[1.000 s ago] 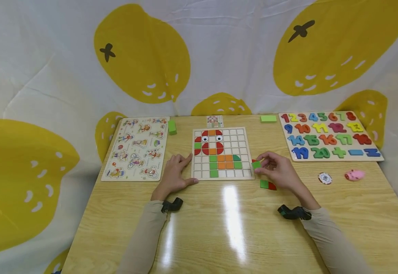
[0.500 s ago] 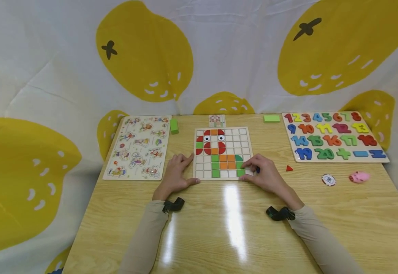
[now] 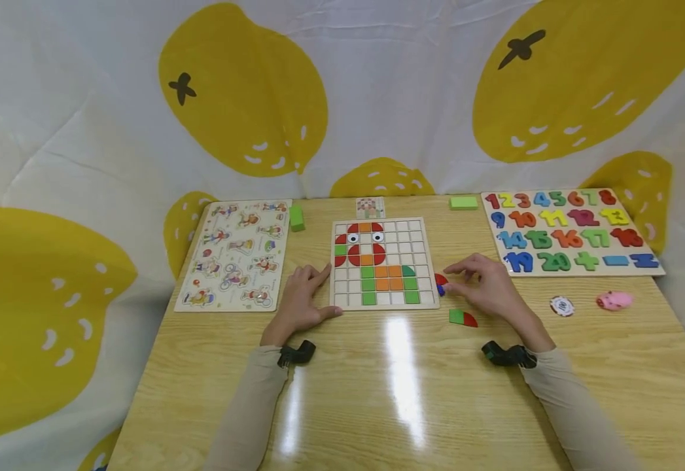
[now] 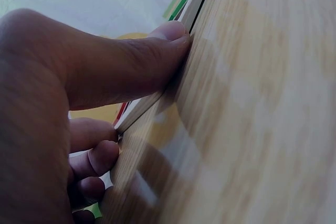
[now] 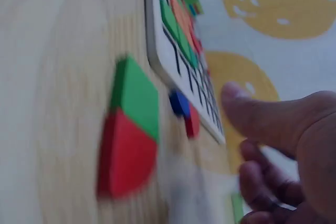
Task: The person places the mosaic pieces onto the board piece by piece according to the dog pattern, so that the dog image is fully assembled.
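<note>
Grid board (image 3: pixel 385 302) was seen at table centre, square to the near edge, its near left corner braced by the left hand (image 3: pixel 301 302). In the left wrist view the thumb (image 4: pixel 131 72) was pressed along the board's edge, with the other fingers (image 4: pixel 97 158) curled at the corner; the hold was judged to steady the board against sliding.

Right hand (image 3: pixel 486 288) was held at about 3 o'clock of the board, fingers loosely bent over a red and blue piece (image 3: pixel 440 283) lying just beside the board's right edge. Whether that piece was touched could not be told; nothing was seen pinched.

Green and red pair (image 3: pixel 462 318) lay flat on the table at about 4 o'clock of the board, the two halves touching. Its long axis was judged to run roughly parallel to the near edge, green end toward the board, rounded red end away.
</note>
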Action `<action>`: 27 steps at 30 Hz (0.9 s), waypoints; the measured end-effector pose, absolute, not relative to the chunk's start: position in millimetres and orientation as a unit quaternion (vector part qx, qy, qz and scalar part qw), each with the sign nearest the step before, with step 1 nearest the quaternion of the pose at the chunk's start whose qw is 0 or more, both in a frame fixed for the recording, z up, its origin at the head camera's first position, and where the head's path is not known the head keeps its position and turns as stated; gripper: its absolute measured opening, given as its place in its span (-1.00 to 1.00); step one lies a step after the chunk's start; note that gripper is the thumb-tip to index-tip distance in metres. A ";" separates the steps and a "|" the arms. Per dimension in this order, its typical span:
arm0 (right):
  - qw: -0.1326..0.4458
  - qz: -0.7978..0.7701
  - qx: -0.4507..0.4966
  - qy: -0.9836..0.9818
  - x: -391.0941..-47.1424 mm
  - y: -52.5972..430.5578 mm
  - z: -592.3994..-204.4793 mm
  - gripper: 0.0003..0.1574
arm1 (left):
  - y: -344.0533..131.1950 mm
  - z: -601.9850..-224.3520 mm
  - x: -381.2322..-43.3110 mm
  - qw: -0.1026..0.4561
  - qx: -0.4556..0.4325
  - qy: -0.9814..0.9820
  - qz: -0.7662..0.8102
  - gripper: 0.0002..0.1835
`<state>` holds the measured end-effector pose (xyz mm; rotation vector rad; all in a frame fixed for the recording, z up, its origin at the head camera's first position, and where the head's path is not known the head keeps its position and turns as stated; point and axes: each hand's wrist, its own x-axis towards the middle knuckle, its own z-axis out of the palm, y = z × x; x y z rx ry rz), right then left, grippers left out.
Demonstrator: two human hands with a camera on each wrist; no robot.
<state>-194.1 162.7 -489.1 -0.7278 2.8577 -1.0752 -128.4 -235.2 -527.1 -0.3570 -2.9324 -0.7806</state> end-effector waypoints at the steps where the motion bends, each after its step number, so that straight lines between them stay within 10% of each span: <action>1: 0.010 -0.334 -0.226 0.915 -195.9 167.1 -488.8 -0.62 | -236.1 -526.7 -127.8 0.045 -0.115 -0.958 -0.257 0.09; 14: 0.089 -0.326 -0.222 0.914 -207.7 158.0 -503.1 -0.71 | -237.0 -531.1 -127.0 0.033 -0.106 -0.959 -0.262 0.09; 27: 0.014 -0.492 -0.149 0.857 -248.2 139.5 -493.0 -0.61 | -234.4 -529.2 -128.3 0.035 -0.110 -0.958 -0.261 0.08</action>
